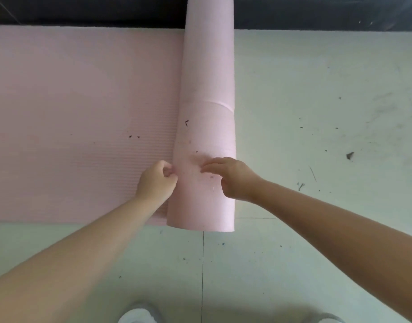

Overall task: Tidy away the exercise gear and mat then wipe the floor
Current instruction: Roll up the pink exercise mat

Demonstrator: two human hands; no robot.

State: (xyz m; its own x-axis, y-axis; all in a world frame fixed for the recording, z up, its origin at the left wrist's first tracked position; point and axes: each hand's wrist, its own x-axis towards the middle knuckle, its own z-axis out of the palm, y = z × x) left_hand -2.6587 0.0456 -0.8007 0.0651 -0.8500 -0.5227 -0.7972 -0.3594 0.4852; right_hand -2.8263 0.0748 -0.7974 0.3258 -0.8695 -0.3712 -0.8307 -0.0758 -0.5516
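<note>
The step in hand is rolling up the mat (84, 113); judging by the layout, the gear and the floor wiping come at other stages. The roll (207, 113) is the landmark for all positions below. It lies across the pale floor (316, 113), running from a near end just ahead of the person to a far end that overlaps the dark strip (84, 10) along the top edge of the view.

The left hand (155, 181) sits against the left flank of the roll near its near end. Its fingers are curled tight at the seam where the roll meets the flat sheet; whether they pinch the material or merely press against it cannot be told. The right hand (230, 177) rests on top of the roll, fingers extended and released, pressing down without grasping.

The next move likely calls for both hands to push the roll leftward over the flat portion, keeping even pressure so the ends stay aligned.

The mat is pale pink foam. The unrolled part, left of the roll, shows fine ribbing and a few dark specks. The roll is thick, with a curved crease across its middle. Right of the roll the floor carries scattered dark debris and scuffs. Two white shoe tips (137, 317) show below the near end.
</note>
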